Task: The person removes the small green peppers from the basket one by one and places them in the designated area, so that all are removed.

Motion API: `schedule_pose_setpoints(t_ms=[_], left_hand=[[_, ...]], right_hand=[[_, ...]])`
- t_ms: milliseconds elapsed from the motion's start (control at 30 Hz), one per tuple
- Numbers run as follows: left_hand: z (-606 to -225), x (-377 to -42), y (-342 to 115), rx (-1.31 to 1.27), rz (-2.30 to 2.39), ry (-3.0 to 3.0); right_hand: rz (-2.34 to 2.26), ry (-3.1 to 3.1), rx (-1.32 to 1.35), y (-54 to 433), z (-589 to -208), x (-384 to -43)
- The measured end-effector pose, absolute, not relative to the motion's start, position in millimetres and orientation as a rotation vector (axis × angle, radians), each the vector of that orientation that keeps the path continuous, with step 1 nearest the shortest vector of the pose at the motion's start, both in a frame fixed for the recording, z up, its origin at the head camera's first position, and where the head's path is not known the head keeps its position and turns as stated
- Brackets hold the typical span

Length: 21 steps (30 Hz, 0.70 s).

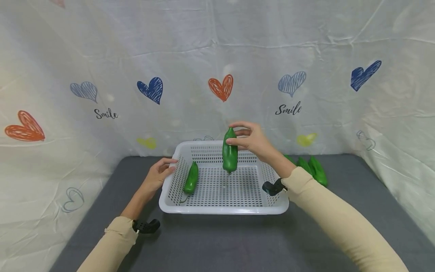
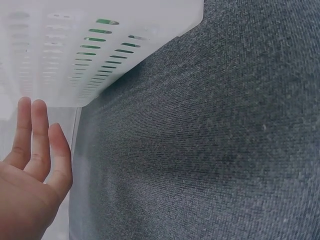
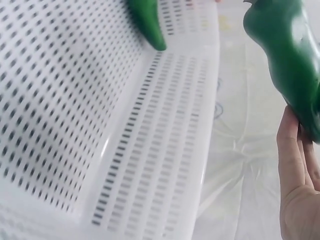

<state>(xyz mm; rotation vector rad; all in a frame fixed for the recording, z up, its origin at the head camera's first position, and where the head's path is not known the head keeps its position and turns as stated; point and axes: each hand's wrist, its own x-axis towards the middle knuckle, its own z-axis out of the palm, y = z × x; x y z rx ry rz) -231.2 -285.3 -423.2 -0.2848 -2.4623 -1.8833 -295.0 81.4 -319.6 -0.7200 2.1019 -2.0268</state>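
Above the white plastic basket [image 1: 224, 210], my right hand [image 1: 251, 140] holds a long green pepper [image 1: 230, 155] by its narrow upper end, thumb on the near side and fingers behind. The pepper hangs upright with its stem end down. A second green pepper [image 1: 192, 178] leans along the basket's left inner side; part of it also shows in the right wrist view. My left hand [image 1: 157, 176] touches the basket's left rim with its fingertips. In the left wrist view its fingers [image 2: 39, 145] reach fairly straight toward the basket's outer wall [image 2: 125, 45].
Several green peppers [image 1: 317, 170] lie on the grey cloth [image 1: 217, 241] to the right of the basket, partly behind my right forearm. A pale curtain [image 1: 190, 56] with printed hearts hangs behind. Each wrist wears a black band [image 1: 146, 226].
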Motion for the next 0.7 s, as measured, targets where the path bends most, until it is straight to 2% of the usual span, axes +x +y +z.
schedule_pose_setpoints(t_ms=[700], left_hand=[[-424.4, -231.5, -285.6, -0.277, -1.900, -2.458]], right_hand=[[-2.018, 2.247, -0.694, 151.1, -320.8, -284.1]])
